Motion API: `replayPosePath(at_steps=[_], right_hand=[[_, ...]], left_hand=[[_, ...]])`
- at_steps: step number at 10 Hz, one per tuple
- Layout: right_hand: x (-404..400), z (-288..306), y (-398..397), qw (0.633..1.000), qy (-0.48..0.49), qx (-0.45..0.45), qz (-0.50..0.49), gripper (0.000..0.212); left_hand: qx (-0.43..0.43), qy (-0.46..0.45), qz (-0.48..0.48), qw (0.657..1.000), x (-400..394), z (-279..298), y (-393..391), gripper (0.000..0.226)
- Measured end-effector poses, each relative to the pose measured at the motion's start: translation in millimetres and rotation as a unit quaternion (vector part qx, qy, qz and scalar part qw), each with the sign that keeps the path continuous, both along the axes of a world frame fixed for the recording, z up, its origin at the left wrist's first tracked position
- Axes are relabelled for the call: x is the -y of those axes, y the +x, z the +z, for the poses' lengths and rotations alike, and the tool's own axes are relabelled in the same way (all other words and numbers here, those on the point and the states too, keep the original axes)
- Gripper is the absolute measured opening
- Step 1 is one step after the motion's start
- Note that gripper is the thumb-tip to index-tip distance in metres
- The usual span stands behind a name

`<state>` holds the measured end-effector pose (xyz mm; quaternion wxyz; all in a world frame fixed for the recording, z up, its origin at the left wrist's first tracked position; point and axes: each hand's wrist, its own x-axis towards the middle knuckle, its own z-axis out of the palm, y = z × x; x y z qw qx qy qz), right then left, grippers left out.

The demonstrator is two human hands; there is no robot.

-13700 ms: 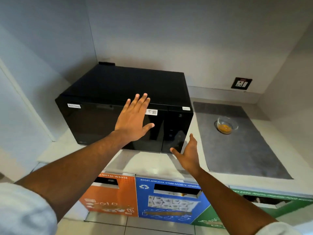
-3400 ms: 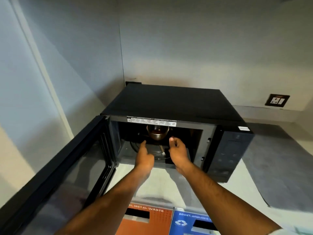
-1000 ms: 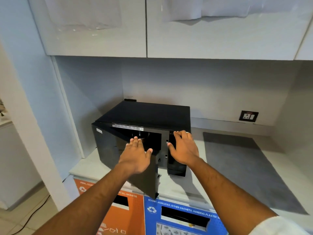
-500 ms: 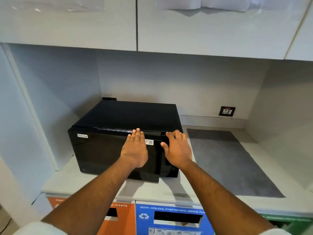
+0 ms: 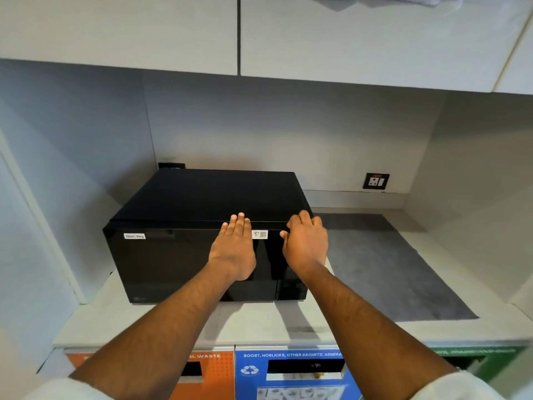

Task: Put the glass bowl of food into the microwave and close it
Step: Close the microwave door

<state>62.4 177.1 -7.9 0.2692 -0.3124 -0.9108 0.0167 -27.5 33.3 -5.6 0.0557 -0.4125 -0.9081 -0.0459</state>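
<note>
Both hands (image 5: pixel 268 249) press the shut microwave (image 5: pixel 184 226), bowl hidden.

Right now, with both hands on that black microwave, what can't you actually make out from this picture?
Head view only:
- Glass bowl of food: not visible; the microwave door is dark, so I cannot confirm it is inside.
- Control panel: partly behind the right hand.
- QR sticker: too small to read.
- Orange bin label: covered by the left forearm.
- Left hand: flat on the door.

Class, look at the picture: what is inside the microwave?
Nothing inside shows. The microwave is shut, its dark door hiding the inside; both hands rest on its front.
</note>
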Motion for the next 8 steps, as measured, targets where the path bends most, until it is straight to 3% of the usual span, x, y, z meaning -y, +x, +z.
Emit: replayPosePath(at_steps=[3, 5, 8], right_hand=[[-3, 6, 12, 0.998, -0.020, 0.020, 0.053, 0.042], [-8, 22, 42, 0.983, -0.051, 0.114, 0.135, 0.058], [-12, 67, 70, 0.984, 0.038, 0.086, 0.149, 0.086]], left_hand=[[0.021, -0.007, 0.005, 1.000, 5, 5, 5, 0.074], [0.074, 0.002, 0.012, 0.997, 9, 26, 20, 0.066], [-0.085, 0.066, 0.018, 0.994, 6, 72, 59, 0.075]])
